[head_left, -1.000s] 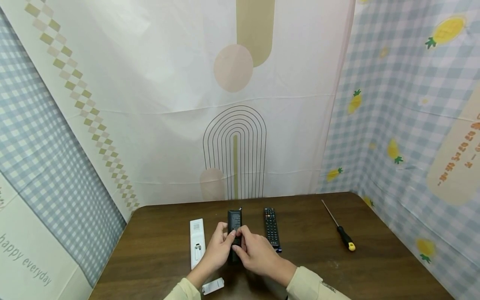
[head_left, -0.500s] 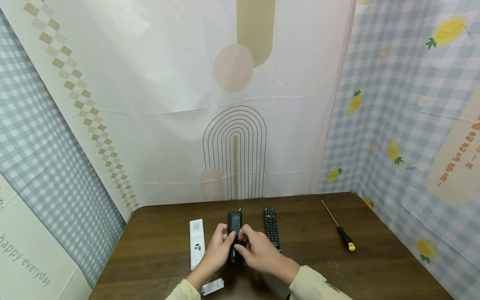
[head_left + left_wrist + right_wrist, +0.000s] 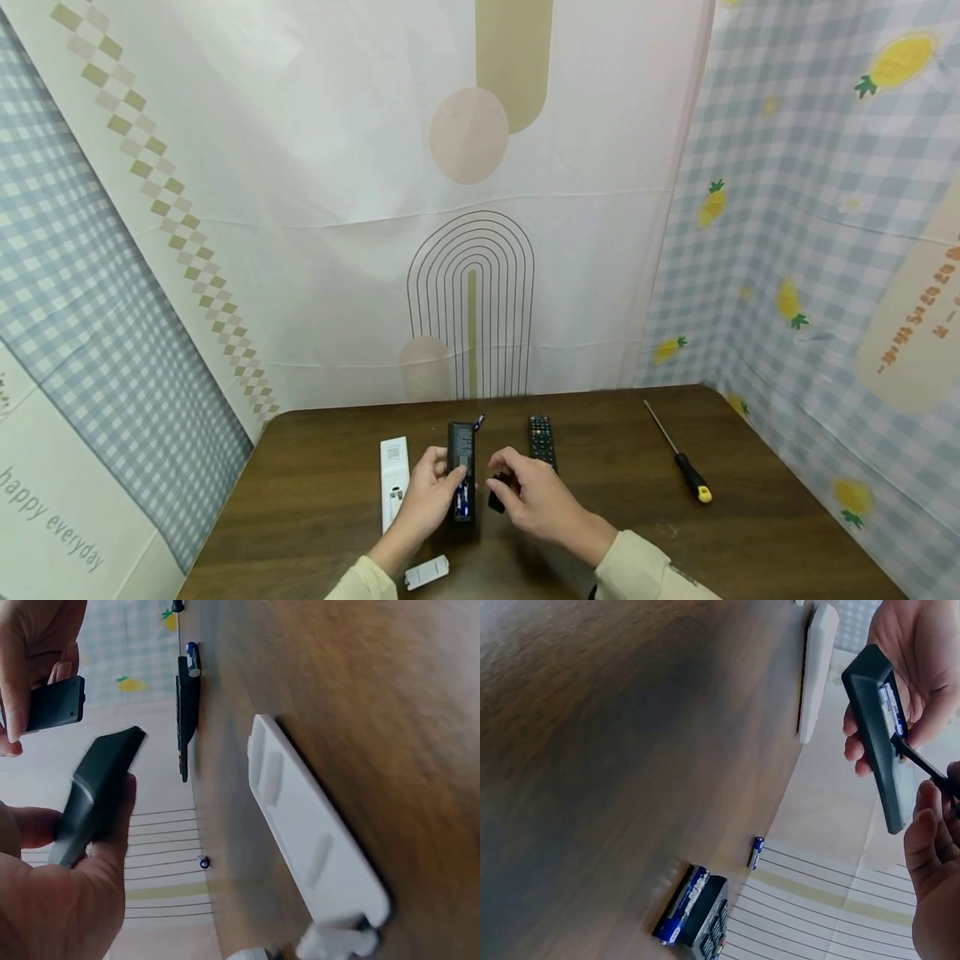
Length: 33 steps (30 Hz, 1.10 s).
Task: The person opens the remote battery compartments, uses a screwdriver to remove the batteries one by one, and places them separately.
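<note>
My left hand (image 3: 425,496) grips a black remote control (image 3: 462,446), turned back side up. Blue-and-silver batteries (image 3: 462,500) show in its uncovered compartment, also visible in the right wrist view. Just to the right, my right hand (image 3: 536,492) pinches a small black battery cover (image 3: 498,498) between thumb and fingers. In the left wrist view the cover (image 3: 56,703) appears as a flat dark plate. A gap separates cover and remote in the head view. The remote's lower grip is partly hidden by my left fingers.
A white remote (image 3: 393,462) lies left, its white battery cover (image 3: 427,572) nearer the front. Another black remote (image 3: 541,442) lies button side up on the right, with a blue battery (image 3: 682,907) beside it. One loose battery (image 3: 480,422) lies behind. A screwdriver (image 3: 686,471) rests far right.
The black battery cover has come off the remote and moved right in my right hand, baring the batteries. My left hand has shifted the remote slightly left.
</note>
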Each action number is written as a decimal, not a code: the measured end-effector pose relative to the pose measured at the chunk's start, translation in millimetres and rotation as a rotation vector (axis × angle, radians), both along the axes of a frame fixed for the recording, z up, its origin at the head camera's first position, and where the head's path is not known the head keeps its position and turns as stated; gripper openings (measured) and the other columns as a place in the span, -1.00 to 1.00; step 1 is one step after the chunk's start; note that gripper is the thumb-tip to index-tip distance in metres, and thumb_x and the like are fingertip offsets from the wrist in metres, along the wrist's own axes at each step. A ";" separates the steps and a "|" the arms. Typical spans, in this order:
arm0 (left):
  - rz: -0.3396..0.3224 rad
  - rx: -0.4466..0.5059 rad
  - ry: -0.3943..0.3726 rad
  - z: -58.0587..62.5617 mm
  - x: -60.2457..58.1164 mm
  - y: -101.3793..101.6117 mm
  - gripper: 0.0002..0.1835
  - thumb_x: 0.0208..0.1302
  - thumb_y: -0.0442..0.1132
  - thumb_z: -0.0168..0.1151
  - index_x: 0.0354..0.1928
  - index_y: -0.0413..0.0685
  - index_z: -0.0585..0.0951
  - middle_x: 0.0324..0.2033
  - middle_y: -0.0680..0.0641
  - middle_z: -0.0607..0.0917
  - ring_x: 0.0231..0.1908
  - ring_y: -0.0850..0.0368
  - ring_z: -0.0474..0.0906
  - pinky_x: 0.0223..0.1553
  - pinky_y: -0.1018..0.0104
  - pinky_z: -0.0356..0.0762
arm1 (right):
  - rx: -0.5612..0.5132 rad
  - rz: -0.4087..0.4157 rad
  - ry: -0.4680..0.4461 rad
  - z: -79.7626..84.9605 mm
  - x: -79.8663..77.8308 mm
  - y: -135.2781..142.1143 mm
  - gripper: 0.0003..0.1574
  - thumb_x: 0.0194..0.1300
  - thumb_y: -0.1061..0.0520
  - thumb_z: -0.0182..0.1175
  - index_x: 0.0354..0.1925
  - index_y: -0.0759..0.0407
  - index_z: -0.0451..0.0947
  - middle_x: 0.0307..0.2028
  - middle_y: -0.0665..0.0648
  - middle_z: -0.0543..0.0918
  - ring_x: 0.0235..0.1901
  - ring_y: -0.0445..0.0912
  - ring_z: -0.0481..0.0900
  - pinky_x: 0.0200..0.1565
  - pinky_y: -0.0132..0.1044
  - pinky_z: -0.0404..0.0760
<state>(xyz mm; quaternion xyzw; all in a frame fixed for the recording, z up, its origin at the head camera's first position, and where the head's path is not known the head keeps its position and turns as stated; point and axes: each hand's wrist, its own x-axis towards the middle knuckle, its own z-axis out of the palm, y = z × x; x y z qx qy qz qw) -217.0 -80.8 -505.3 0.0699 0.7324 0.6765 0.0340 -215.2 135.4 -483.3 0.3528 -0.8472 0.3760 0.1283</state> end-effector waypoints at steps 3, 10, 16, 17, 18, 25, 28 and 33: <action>0.084 -0.096 0.001 -0.3 -4.2 2.7 -0.68 0.56 -0.22 0.24 0.11 -0.35 0.52 -0.17 -0.23 0.73 -0.24 0.08 0.69 -0.24 0.32 0.67 | 0.000 -0.012 0.027 -1.8 0.5 2.2 -0.82 0.50 0.21 0.33 0.00 0.10 0.57 -0.35 -0.06 0.71 -0.42 -0.45 0.52 -0.39 -0.50 0.61; 0.137 -0.245 -0.072 -2.0 -17.3 8.5 -0.75 0.51 -0.20 0.30 -0.05 -0.31 0.62 -0.35 -0.09 0.67 -0.34 0.13 0.59 -0.32 0.28 0.58 | 0.000 -0.045 0.071 -3.6 3.6 11.0 -0.83 0.47 0.21 0.36 -0.04 0.05 0.59 -0.37 -0.11 0.70 -0.45 -0.45 0.48 -0.42 -0.51 0.57; 0.137 -0.424 -0.129 -2.4 -38.2 17.3 -0.72 0.48 -0.16 0.34 -0.08 -0.30 0.66 -0.17 -0.16 0.69 -0.16 0.03 0.58 -0.14 0.12 0.63 | 0.011 -0.069 0.095 -4.1 5.1 15.8 -0.81 0.45 0.23 0.37 -0.06 0.01 0.60 -0.37 -0.15 0.68 -0.47 -0.46 0.44 -0.44 -0.55 0.53; 0.135 -0.434 -0.143 -2.1 -41.6 19.1 -0.72 0.47 -0.16 0.35 -0.09 -0.30 0.66 -0.14 -0.17 0.69 -0.13 0.01 0.58 -0.10 0.09 0.64 | 0.012 -0.070 0.100 -4.1 5.3 16.3 -0.80 0.44 0.23 0.38 -0.06 0.01 0.60 -0.37 -0.14 0.68 -0.47 -0.46 0.44 -0.44 -0.55 0.53; 0.131 -0.441 -0.159 -2.4 -45.1 20.7 -0.72 0.47 -0.17 0.35 -0.09 -0.31 0.66 -0.11 -0.18 0.69 -0.11 0.00 0.57 -0.06 0.06 0.65 | 0.013 -0.070 0.103 -4.1 5.5 16.6 -0.80 0.44 0.23 0.38 -0.06 0.01 0.60 -0.36 -0.14 0.68 -0.47 -0.46 0.44 -0.43 -0.55 0.53; 0.124 -0.451 -0.223 -8.7 -64.2 28.4 -0.69 0.50 -0.16 0.33 -0.07 -0.35 0.65 -0.12 -0.22 0.70 -0.15 0.01 0.61 -0.07 0.06 0.71 | 0.003 -0.071 0.117 -4.5 6.0 17.5 -0.83 0.44 0.23 0.37 -0.09 0.01 0.62 -0.32 -0.14 0.70 -0.44 -0.46 0.48 -0.41 -0.55 0.55; 0.147 -0.479 -0.198 -11.2 -69.7 29.2 -0.71 0.49 -0.14 0.35 -0.16 -0.31 0.67 -0.18 -0.18 0.71 -0.19 0.04 0.60 -0.14 0.13 0.68 | -0.005 -0.069 0.123 -4.7 5.6 18.0 -0.83 0.45 0.24 0.37 -0.09 0.00 0.62 -0.31 -0.13 0.71 -0.43 -0.45 0.50 -0.39 -0.55 0.57; 0.121 -0.613 -0.130 -23.8 -87.2 27.2 -0.55 0.47 -0.06 0.37 -0.59 -0.06 0.53 -0.57 -0.02 0.59 -0.48 0.09 0.52 -0.44 0.25 0.50 | -0.009 -0.075 0.120 -4.8 3.5 20.4 -0.84 0.45 0.25 0.36 -0.10 0.01 0.63 -0.32 -0.13 0.70 -0.43 -0.44 0.50 -0.39 -0.53 0.58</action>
